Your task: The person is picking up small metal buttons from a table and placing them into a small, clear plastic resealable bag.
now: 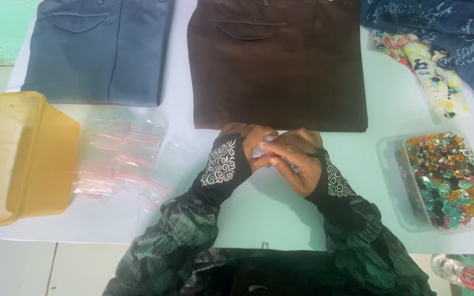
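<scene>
A pale work surface point(281, 214) carries everything, and the largest thing on it is a folded brown garment point(278, 66) at twelve o'clock, with a folded grey-blue garment point(100, 52) beside it at eleven. A translucent yellow plastic container point(20, 156) sits at nine o'clock, and a heap of clear zip bags with red seal strips point(119, 156) lies just beside it, toward the centre. At one o'clock a dark blue patterned cloth point(445, 33) overlaps a floral cloth point(429, 68). At three o'clock a clear plastic tray point(393, 186) holds a pile of coloured gems point(445, 178). In the centre, just below the brown garment's edge, the left hand point(248, 142) and right hand point(294, 159) meet, both in black embroidered cuffs. Their fingers are curled closed together, pinching a small clear packet point(263, 149) between the fingertips; what it contains cannot be made out. A plastic bottle point(464, 274) lies at five o'clock.
</scene>
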